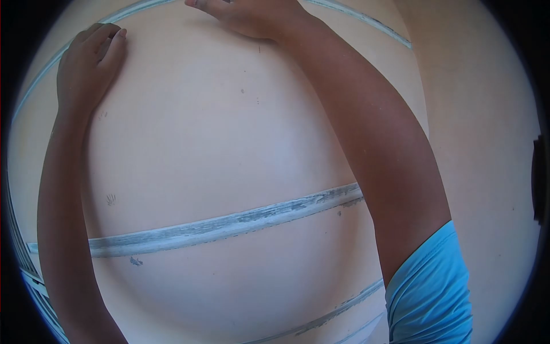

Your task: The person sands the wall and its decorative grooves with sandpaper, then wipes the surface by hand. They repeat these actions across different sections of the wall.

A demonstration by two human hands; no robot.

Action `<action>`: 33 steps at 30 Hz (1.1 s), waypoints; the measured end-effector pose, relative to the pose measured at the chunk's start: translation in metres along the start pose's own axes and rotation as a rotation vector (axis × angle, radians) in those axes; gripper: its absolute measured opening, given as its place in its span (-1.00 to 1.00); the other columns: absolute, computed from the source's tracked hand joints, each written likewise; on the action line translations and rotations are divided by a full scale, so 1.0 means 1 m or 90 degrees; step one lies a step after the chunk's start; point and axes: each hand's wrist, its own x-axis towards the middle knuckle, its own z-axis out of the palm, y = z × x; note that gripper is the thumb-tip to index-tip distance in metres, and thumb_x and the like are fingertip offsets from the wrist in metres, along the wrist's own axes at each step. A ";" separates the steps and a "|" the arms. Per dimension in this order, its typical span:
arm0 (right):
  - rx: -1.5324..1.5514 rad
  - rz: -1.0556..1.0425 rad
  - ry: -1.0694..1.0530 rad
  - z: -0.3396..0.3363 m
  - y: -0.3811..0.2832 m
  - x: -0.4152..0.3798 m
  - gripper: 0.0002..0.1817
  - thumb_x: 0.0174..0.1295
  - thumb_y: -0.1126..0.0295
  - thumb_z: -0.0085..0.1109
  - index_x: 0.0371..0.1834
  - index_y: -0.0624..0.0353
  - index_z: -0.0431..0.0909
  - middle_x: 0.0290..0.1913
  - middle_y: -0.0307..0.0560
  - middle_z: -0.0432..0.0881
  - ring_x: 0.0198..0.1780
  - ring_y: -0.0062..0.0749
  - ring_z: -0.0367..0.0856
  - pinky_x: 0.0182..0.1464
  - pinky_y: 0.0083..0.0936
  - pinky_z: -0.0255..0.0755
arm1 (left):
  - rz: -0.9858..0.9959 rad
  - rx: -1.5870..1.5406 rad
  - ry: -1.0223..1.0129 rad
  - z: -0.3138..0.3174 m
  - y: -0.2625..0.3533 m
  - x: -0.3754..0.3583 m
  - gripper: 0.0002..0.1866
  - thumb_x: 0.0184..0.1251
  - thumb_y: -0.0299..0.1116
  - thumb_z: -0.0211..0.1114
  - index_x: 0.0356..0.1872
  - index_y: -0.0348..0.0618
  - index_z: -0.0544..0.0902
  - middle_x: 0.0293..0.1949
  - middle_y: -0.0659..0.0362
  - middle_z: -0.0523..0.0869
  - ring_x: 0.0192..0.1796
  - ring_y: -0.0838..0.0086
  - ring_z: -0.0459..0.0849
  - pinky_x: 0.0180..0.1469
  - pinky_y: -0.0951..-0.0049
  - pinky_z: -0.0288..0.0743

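My left hand (pixel 90 66) is raised at the upper left, against the pale wall (pixel 217 143). Its fingers bend inward, with the thumb close to them, and anything they hold is hidden. Behind this hand runs the upper painted strip (pixel 43 74), white with bluish-grey wear. Reaching up from the lower right, my right hand (pixel 252 16) is at the top edge of the view, close to the same strip. Its thumb side points left, while most of its fingers are cut off by the frame, so their grip does not show.
A worn white-grey strip (pixel 229 225) crosses the wall at mid-height, and another strip (pixel 326 314) lies lower down. The wall meets a side wall (pixel 481 172) on the right. A slatted light frame (pixel 35 282) stands at the left edge, and something dark (pixel 538 180) juts in at right.
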 end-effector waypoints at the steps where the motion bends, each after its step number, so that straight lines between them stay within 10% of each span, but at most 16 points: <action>1: -0.023 0.022 -0.024 -0.010 0.011 -0.005 -0.36 0.52 -0.11 -0.04 0.21 0.32 0.63 0.19 0.23 0.68 0.26 0.08 0.59 0.34 -0.14 0.40 | -0.002 0.008 -0.002 -0.001 0.001 -0.001 -0.66 0.47 -0.07 0.21 -0.03 -0.06 0.79 0.02 0.15 0.79 0.10 0.23 0.70 0.18 0.20 0.54; 6: -0.157 0.230 -0.101 -0.080 0.079 -0.049 -0.43 0.53 -0.03 -0.05 0.32 0.19 0.59 0.31 0.17 0.61 0.36 0.03 0.51 0.40 -0.19 0.34 | -0.001 0.028 0.010 0.002 0.004 -0.005 -0.68 0.47 -0.10 0.22 -0.04 -0.05 0.79 0.00 0.15 0.79 0.10 0.25 0.70 0.17 0.21 0.54; 10: -0.262 0.454 -0.009 -0.122 0.185 -0.102 -0.18 0.40 -0.41 -0.15 0.28 0.07 0.66 0.21 0.02 0.70 0.16 -0.09 0.66 0.30 -0.27 0.42 | -0.022 0.014 -0.011 -0.003 0.007 -0.007 -0.67 0.49 -0.09 0.23 -0.04 -0.11 0.77 0.02 0.08 0.78 0.12 0.18 0.69 0.19 0.22 0.51; 16: -0.187 0.406 0.020 -0.099 0.151 -0.099 -0.20 0.41 -0.40 -0.15 0.26 0.06 0.67 0.17 0.06 0.72 0.24 -0.08 0.64 0.33 -0.26 0.39 | -0.005 0.015 -0.013 -0.003 0.007 0.000 -0.68 0.49 -0.12 0.22 -0.03 -0.12 0.77 0.02 0.08 0.78 0.12 0.18 0.69 0.20 0.23 0.50; 18: -0.162 0.305 -0.020 -0.092 0.098 -0.078 -0.42 0.53 -0.03 -0.07 0.34 0.19 0.58 0.32 0.18 0.60 0.37 0.04 0.49 0.41 -0.18 0.32 | 0.001 0.013 -0.016 -0.001 0.005 0.000 -0.67 0.49 -0.12 0.22 -0.03 -0.13 0.76 0.02 0.07 0.77 0.12 0.18 0.69 0.20 0.23 0.50; 22: -0.049 0.059 -0.037 -0.060 0.054 -0.052 -0.38 0.52 -0.10 -0.07 0.29 0.22 0.60 0.35 0.17 0.58 0.40 0.00 0.48 0.43 -0.15 0.28 | -0.027 0.087 0.003 0.012 -0.013 -0.003 -0.68 0.50 -0.10 0.22 -0.02 -0.07 0.78 0.06 0.11 0.77 0.15 0.23 0.69 0.23 0.23 0.52; 33: -0.217 0.232 -0.030 -0.105 0.153 -0.120 -0.36 0.51 -0.11 -0.10 0.16 0.25 0.69 0.22 0.17 0.68 0.26 -0.01 0.60 0.34 -0.15 0.37 | 0.016 0.181 0.046 0.020 -0.027 0.003 -0.64 0.54 -0.07 0.18 0.02 -0.09 0.77 0.15 0.06 0.74 0.23 0.19 0.66 0.32 0.22 0.48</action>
